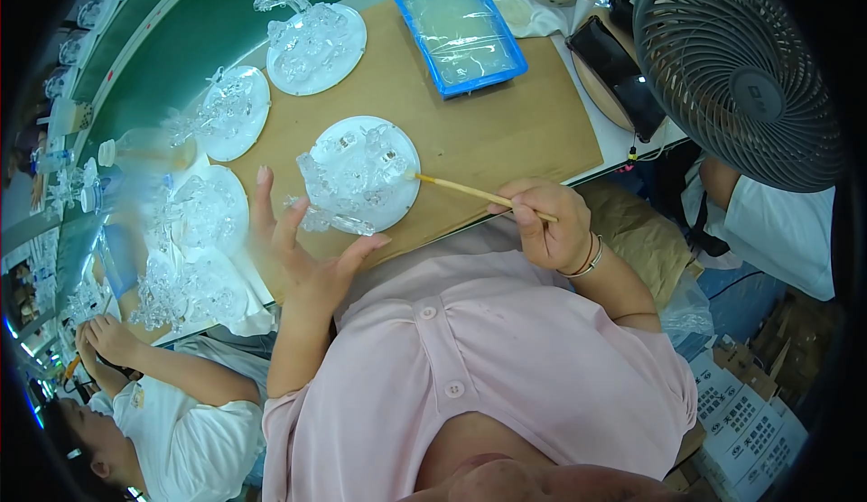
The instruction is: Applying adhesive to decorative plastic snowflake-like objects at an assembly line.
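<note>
On the brown board in front of me lies a round white disc [403,204] bearing clear, sparkling plastic-like pieces [348,172]. My right hand [551,222] pinches a slender tan stick, perhaps a brush [465,190], whose darker tip meets the disc's right side. My left hand [312,263] is at the disc's lower left, its fingers spread. Its index fingertip is beside the clear pieces and its thumb is near the disc's lower edge; I cannot tell whether they touch.
More discs with clear pieces stand at the far left, including one disc [348,69]. A blue-rimmed tray [488,83] lies at the back. A black fan [736,78] and a shiny black item [614,69] are at right. At left, a co-worker's hands [104,339] work beside bottles.
</note>
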Demonstrator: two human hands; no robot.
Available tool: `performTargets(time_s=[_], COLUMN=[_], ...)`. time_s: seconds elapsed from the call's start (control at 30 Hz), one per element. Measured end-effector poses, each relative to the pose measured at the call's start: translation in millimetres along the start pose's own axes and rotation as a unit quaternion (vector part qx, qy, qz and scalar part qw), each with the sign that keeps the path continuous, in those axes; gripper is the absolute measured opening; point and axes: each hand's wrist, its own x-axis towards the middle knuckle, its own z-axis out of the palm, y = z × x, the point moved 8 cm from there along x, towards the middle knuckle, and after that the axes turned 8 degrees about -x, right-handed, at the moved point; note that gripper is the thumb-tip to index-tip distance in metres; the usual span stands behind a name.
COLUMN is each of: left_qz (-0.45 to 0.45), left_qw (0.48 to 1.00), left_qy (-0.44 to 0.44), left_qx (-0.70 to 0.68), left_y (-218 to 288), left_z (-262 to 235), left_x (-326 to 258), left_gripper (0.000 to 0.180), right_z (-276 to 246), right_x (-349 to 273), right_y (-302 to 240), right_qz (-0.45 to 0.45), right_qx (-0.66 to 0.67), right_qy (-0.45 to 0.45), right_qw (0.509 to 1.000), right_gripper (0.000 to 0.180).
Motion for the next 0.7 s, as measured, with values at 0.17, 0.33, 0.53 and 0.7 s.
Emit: performTargets(time_s=[0.17,0.33,0.53,0.7], left_qz=[0.008,-0.008,0.003,-0.019], left_qw=[0.999,0.998,1.000,1.000], left_qy=[-0.030,-0.060,-0.006,0.000], left_qx=[0.006,0.006,0.013,0.011], left_y=[-9.8,-13.3,-17.1,-15.3], left_z=[-11.1,-12.0,-16.1,-17.4], left_x=[3.4,5.9,8.4,8.6], left_gripper=[0.069,0.058,0.046,0.039], right_z=[3.8,6.8,-32.0,-68.0], right_x=[10.3,18.0,33.7,60.0], right_y=[-18.8,-25.7,-36.2,-7.4], right_qz=[-0.059,-0.071,-0.099,0.025], right_qx=[-0.058,-0.070,-0.074,-0.091], right_qy=[-0.032,-0.043,0.000,0.107], right_qw=[0.996,0.994,0.992,0.990], right_gripper=[0.005,0.004,0.008,0.011])
